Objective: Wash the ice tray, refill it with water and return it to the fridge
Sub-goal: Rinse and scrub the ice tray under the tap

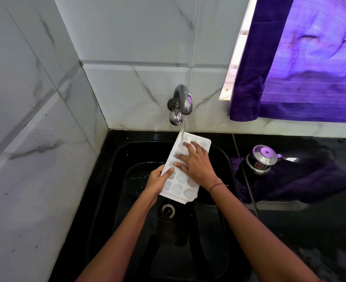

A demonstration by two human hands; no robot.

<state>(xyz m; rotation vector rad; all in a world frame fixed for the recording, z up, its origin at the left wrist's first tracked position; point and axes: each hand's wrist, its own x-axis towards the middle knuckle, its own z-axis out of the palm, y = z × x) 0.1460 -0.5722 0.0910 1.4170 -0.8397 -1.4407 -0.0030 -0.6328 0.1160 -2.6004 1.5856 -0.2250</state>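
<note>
Wash step: left hand grips ice tray edge under running tap; right hand rubs cells, fingers flat. Next: level tray, fill.

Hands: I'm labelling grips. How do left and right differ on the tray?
The left hand grips the tray by its side edge, thumb on top; the right hand lies flat across its cells. The left sits nearer the person; the right reaches toward the stream. Both touch the tray over the sink.
</note>
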